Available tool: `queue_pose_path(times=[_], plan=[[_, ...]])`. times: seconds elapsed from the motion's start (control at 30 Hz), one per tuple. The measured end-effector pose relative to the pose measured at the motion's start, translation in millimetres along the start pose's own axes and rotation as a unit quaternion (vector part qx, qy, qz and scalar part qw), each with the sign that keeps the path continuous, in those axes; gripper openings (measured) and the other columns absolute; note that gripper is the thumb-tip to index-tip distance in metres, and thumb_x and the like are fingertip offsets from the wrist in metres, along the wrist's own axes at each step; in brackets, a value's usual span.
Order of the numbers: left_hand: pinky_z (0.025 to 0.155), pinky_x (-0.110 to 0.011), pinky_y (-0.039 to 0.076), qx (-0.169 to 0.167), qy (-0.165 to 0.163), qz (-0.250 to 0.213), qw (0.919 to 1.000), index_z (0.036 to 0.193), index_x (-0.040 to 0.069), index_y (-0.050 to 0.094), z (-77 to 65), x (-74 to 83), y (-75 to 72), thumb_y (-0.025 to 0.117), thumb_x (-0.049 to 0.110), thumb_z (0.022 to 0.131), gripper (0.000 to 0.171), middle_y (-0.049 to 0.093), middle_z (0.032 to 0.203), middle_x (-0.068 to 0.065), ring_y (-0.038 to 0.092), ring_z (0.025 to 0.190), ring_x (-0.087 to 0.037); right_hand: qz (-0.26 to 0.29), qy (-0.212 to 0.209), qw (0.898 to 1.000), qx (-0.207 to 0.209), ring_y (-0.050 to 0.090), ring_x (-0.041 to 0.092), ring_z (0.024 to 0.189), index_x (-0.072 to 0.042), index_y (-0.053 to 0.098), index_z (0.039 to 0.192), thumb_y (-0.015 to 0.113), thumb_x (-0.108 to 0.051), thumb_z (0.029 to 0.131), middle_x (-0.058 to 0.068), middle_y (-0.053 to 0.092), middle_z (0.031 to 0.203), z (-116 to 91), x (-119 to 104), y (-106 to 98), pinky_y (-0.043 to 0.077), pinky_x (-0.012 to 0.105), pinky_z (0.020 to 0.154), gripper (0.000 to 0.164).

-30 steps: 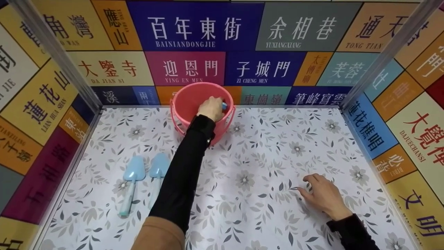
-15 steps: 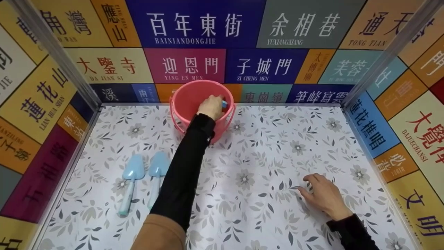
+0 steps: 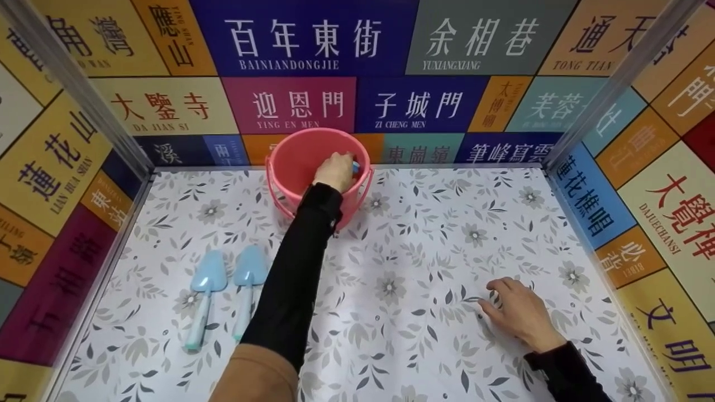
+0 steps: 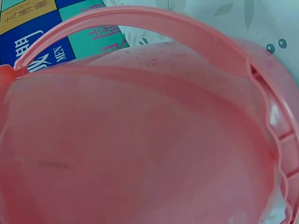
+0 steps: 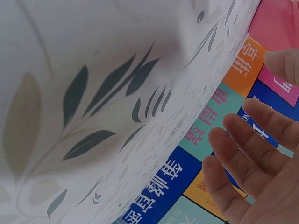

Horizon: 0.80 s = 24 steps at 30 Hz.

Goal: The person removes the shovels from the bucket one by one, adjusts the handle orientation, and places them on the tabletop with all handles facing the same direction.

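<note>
In the head view my left hand (image 3: 335, 172) reaches over the near rim of a pink bucket (image 3: 290, 162) at the back of the table. A small blue piece (image 3: 356, 167) shows at its fingers, inside the rim; the hand appears to grip it. Its kind is hidden. The left wrist view is filled by the bucket's pink wall (image 4: 140, 149) and its handle (image 4: 154, 16). To the left of my sleeve lie two light-blue toy trowels, one farther left (image 3: 209, 273) and one partly behind the sleeve (image 3: 251, 268). My right hand (image 3: 519, 312) rests at the right, fingers loosely bent, holding nothing.
The table (image 3: 424, 240) has a white cover with grey leaves and flowers. Colourful panels with lettering (image 3: 307, 39) stand behind it and along both sides. Clear corner posts (image 3: 603, 95) meet the table at the back corners.
The head view has shifted slightly, so everything sits a little farther left. My left hand stays in the bucket with the blue piece, and my right hand has not visibly moved.
</note>
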<state>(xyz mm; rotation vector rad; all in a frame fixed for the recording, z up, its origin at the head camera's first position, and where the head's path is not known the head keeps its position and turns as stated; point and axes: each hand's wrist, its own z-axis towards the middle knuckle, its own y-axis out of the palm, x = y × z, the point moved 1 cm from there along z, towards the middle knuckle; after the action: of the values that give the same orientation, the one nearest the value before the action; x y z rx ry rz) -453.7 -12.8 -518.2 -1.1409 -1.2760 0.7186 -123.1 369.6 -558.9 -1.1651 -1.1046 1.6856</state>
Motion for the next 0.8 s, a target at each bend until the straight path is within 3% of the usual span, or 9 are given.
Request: queue_pose_path(times=[0.27,0.5,0.8], plan=[[0.113,-0.061,0.062,0.011,-0.008,0.005,0.9999,0.143,0.008,0.067,2.1,2.0,2.8,0.076,0.023,0.105,0.042,0.073,0.142,-0.026,0.075,0.131,-0.045,0.001,0.006,1.000,-0.009,0.070,0.031,0.087,0.000,0.075,0.112,0.086,-0.020,0.095,0.019,0.075,0.108,-2,0,-2,0.059,0.052,0.076,0.029],[0.110,-0.062,0.064,0.012,-0.026,0.000,0.9996,0.141,0.009,0.068,-6.0,6.8,-6.6,0.067,0.018,0.110,0.033,0.073,0.142,-0.023,0.076,0.129,-0.044,-0.007,0.015,1.000,-0.003,0.068,0.030,0.086,-0.003,0.074,0.111,0.087,-0.020,0.094,0.017,0.075,0.109,-1,1,-3,0.058,0.052,0.075,0.028],[0.110,-0.062,0.064,0.011,-0.013,0.001,0.9999,0.141,0.007,0.069,-4.3,7.8,-2.9,0.067,0.017,0.110,0.033,0.074,0.141,-0.025,0.076,0.129,-0.044,-0.006,0.019,1.000,-0.004,0.070,0.032,0.088,-0.003,0.074,0.108,0.088,-0.021,0.093,0.015,0.074,0.106,-6,2,-4,0.059,0.054,0.078,0.027]])
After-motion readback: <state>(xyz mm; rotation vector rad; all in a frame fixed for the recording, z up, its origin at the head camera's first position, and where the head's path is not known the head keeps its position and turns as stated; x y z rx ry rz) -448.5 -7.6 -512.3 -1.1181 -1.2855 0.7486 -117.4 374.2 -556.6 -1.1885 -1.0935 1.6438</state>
